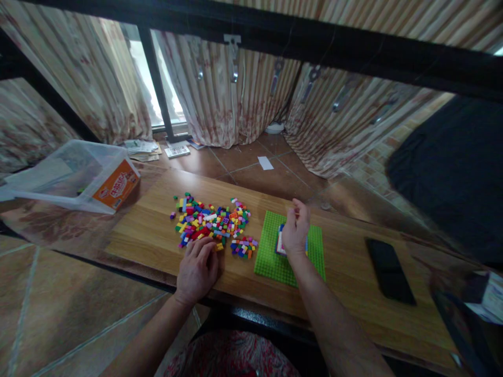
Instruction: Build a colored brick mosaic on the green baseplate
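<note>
Rests the left hand (197,269) at the near edge of the loose brick pile (208,220) on the tabletop (145,230), with fingers curled; can't make out whether gripping a brick. Holds the right hand (296,230) over the small brick build (280,244) on the green baseplate (269,262), with fingers bent, likewise too unclear to judge any grip.

From my remote post I saw two bare forearms (338,314), uncovered as far as the lower edge of the view. The left hand (198,269) and right hand (297,230) were bare too. Low in front I made out the person's clothing (231,356), a swirling print of red, grey and off-white, its finer details too dim for me.
</note>
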The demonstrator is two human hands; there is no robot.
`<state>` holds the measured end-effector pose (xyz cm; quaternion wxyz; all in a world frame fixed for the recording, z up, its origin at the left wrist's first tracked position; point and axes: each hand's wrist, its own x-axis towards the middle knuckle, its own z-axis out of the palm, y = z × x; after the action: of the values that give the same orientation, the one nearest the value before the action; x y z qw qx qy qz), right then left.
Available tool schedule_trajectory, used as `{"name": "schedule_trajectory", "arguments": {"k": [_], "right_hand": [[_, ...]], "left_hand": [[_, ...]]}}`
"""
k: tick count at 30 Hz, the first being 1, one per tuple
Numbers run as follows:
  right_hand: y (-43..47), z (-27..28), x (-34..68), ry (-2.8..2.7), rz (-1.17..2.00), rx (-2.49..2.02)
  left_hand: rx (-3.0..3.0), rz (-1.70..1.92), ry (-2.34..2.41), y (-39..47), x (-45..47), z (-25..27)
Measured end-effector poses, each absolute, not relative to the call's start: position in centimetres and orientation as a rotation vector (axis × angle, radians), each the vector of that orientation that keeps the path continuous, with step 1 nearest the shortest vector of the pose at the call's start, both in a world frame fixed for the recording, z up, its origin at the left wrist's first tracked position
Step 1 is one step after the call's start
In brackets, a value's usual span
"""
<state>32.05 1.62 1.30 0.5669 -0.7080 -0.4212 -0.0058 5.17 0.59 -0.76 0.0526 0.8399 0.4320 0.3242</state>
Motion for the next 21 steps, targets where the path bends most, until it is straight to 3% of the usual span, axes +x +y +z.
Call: {"name": "schedule_trajectory", "arguments": {"k": [8,21], "right_hand": [[1.8,3.9,35.8,-0.389,0.217,-1.324],[-0.4,2.5,32.9,-0.858,0.351,-1.534]], "left_hand": [[2.529,1.039,1.273,0.6,5.2,-0.7],[2.583,1.055,1.273,0.9,5.1,-0.7]]}}
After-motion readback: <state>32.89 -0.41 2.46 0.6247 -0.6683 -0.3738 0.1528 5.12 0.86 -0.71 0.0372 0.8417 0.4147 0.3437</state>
